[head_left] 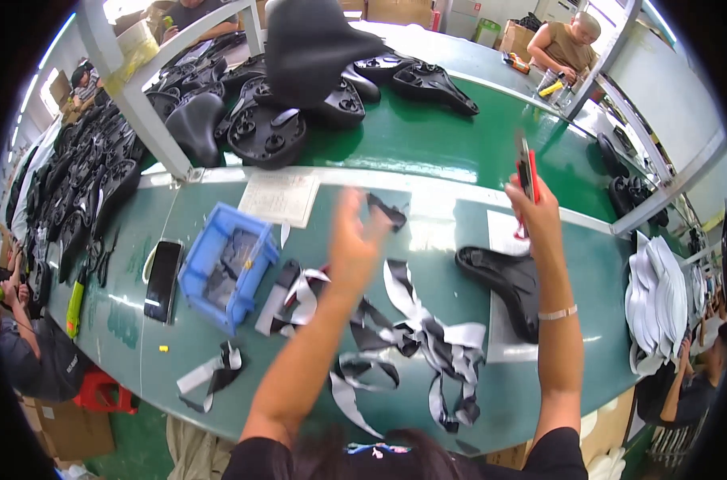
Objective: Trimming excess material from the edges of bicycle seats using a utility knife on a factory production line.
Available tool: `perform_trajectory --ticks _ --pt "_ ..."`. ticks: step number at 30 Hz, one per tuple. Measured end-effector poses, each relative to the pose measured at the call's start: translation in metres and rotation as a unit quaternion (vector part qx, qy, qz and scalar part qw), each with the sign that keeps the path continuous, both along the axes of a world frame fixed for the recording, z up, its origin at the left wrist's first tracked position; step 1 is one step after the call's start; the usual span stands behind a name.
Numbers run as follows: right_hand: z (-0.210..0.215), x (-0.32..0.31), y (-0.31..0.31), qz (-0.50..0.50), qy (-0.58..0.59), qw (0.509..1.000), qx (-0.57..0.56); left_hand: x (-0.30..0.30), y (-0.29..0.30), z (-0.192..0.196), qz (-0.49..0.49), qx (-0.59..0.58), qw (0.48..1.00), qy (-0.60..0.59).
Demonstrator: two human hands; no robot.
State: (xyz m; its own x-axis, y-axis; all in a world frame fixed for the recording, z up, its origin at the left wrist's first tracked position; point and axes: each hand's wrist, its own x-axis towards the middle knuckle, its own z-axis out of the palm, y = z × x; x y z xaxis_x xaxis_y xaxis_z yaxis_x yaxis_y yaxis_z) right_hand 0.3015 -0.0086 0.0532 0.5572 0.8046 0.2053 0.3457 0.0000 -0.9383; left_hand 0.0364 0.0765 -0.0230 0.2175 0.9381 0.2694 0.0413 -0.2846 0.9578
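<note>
My left hand (354,244) is over the middle of the bench, blurred by motion, its fingers and thumb apart. Just beyond its thumb is a small black scrap (389,211); whether they touch is unclear. My right hand (542,210), raised at the right, is closed around red-handled snips (528,178) with the metal end pointing up. Below that hand a black bicycle saddle piece (503,282) lies partly on a white sheet (501,340). Between my forearms, black and white strip offcuts (451,340) are tangled on the green bench.
A blue plastic bin (194,280) holds grey scraps, beside a black phone (163,280). Black saddles (267,132) pile up beyond the metal rail and at left. White saddle-shaped pieces (655,300) stack at right. A metal post (143,120) rises at left. Other people work around the bench.
</note>
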Motion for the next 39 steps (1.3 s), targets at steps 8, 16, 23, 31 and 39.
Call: perform_trajectory --ticks 8,16,23,31,39 --pt "-0.061 0.062 0.259 0.103 0.297 0.948 0.058 0.018 -0.039 -0.040 -0.117 0.168 0.951 0.233" --pt "-0.130 0.056 0.414 -0.100 0.027 0.994 0.030 0.013 -0.034 -0.029 -0.137 0.129 0.957 0.219" --pt "-0.105 0.039 0.311 0.017 0.231 0.972 0.040 0.011 -0.030 -0.034 -0.106 0.136 0.968 0.183" --pt "-0.005 -0.033 0.011 0.145 0.199 0.963 -0.108 0.003 -0.014 -0.034 -0.095 -0.295 0.894 -0.323" --pt "-0.047 -0.107 -0.145 0.131 -0.066 0.984 -0.103 -0.047 -0.070 0.009 -0.242 -0.393 0.885 -0.064"
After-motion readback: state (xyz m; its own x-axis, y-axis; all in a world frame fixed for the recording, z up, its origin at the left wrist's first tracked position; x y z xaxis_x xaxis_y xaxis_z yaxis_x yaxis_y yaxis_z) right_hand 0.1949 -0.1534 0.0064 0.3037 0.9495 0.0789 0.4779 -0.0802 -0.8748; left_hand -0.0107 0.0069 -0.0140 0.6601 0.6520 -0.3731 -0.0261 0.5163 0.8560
